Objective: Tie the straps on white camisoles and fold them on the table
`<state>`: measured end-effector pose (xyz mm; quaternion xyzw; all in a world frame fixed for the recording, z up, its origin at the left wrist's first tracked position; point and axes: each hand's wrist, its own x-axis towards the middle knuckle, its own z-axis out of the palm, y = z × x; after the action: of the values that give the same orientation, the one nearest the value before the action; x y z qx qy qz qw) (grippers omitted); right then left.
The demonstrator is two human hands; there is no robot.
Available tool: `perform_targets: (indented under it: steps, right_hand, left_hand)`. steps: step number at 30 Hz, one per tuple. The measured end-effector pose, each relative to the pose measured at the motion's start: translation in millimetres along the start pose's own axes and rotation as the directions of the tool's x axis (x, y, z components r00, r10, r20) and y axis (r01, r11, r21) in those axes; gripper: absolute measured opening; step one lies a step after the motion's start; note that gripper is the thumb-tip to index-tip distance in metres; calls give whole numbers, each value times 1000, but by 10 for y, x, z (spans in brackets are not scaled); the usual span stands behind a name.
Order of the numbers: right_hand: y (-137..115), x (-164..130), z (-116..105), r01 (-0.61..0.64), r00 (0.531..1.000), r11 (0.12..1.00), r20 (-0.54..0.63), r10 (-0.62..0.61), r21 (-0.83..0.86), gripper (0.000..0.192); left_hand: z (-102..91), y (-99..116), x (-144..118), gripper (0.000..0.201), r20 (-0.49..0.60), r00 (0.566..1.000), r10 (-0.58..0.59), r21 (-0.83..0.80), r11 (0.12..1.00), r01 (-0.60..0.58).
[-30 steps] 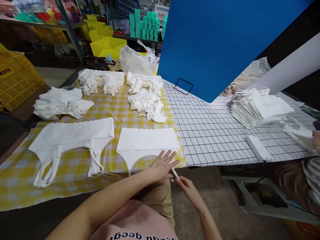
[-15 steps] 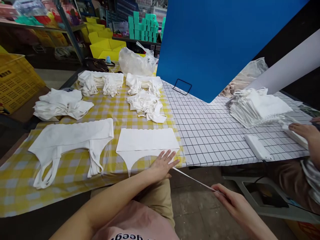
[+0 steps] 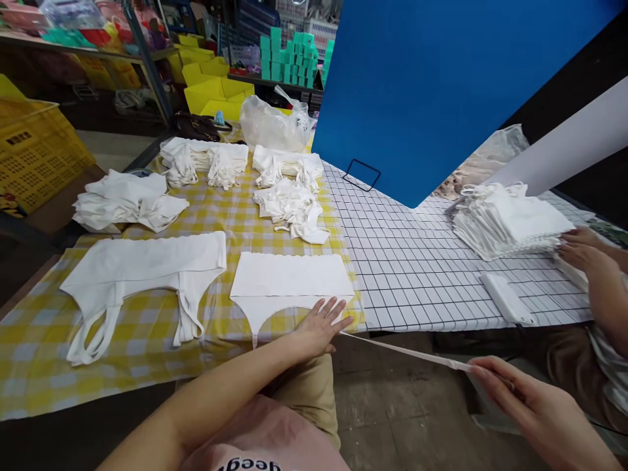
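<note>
- Flattened white knit garments (image 3: pixel 142 268), stacked on the yellow checked tablecloth (image 3: pixel 29 366): laid flat, straps toward the table edge.
- White knit garment with scalloped hem (image 3: pixel 289 278), near the front edge: left hand (image 3: pixel 318 324) lies flat and open on its lower corner, pinning it.
- Thin white strap (image 3: pixel 402 350): stretched taut off the table's edge, right hand (image 3: pixel 520 396) pinching its far end.
- A co-worker's hands (image 3: pixel 583 252), at a stack of folded white garments (image 3: pixel 505 222).

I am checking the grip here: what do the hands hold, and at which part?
The right hand pinches the far end of the white strap, pulled taut. The left hand only presses flat on the white garment.
</note>
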<state>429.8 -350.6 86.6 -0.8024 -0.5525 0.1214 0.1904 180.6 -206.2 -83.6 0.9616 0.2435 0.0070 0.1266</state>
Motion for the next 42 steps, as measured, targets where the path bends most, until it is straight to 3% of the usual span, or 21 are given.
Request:
perform_targets:
  steps: [3, 6, 8, 11, 14, 17, 22, 25, 27, 28, 29, 31, 33, 34, 38, 42]
  right_hand:
    - [-130, 100, -37, 39, 999, 999, 28, -38, -33, 38]
    - [-356, 219, 62, 202, 978, 979, 36, -203, 41, 33]
    - [-533, 302, 192, 307, 940, 947, 127, -317, 94, 30]
    - [-763, 423, 415, 384, 875, 914, 264, -406, 135, 28]
    - [-887, 521, 614, 416, 843, 894, 298, -448, 167, 27]
    - [-908, 581, 801, 467, 811, 859, 285, -511, 212, 24]
    - [-861, 627, 1142, 629, 762, 771, 118, -637, 105, 26]
    - [-852, 641, 1305, 662, 749, 749, 31, -662, 3, 20]
    - [-856, 651, 1377, 653, 756, 755, -1, -655, -60, 22]
    - [-858, 657, 1405, 646, 761, 759, -15, -649, -83, 23]
    - [-860, 665, 1429, 639, 765, 764, -30, -643, -92, 23]
    - [-860, 684, 1476, 628, 775, 777, -57, -630, -43, 24]
    - [-858, 703, 1527, 595, 804, 799, -72, -590, 88, 25]
    - [-856, 712, 1556, 558, 829, 813, -75, -554, 164, 23]
    - [-857, 746, 1699, 276, 953, 854, -13, -302, 442, 19]
    - [-866, 803, 1853, 20, 992, 788, 86, -92, 615, 29]
  left_hand:
    - [-119, 15, -10, 85, 30, 999, -10, -58, 998, 12]
    - [-437, 85, -27, 81, 35, 999, 22, -279, 960, -11]
    - [-697, 159, -39, 71, -29, 995, 92, -525, 846, -94]
    - [-964, 266, -46, 51, -60, 994, 89, -823, 560, -99]
    - [-984, 314, -35, 41, 20, 1000, -25, -959, 282, 26]
    - [-898, 300, -19, 35, 47, 990, -133, -996, 70, 56]
    - [-886, 262, -48, 28, 128, 966, -224, -987, -121, 102]
    - [-889, 255, -74, 26, 149, 956, -252, -982, -154, 112]
    - [-863, 237, -83, 28, 148, 952, -267, -987, -105, 124]
    - [-844, 217, -85, 31, 142, 947, -290, -990, -34, 138]
    - [-821, 187, -86, 33, 120, 937, -328, -985, 77, 153]
    - [-763, 89, -87, 31, 2, 901, -435, -897, 397, 193]
    - [-684, -57, -86, 21, -174, 859, -482, -673, 695, 254]
    - [-637, -141, -83, 17, -234, 850, -471, -547, 787, 285]
    - [-451, -452, -39, 19, -264, 898, -353, -204, 930, 306]
    - [-369, -597, 37, 12, -252, 949, -189, -23, 982, 189]
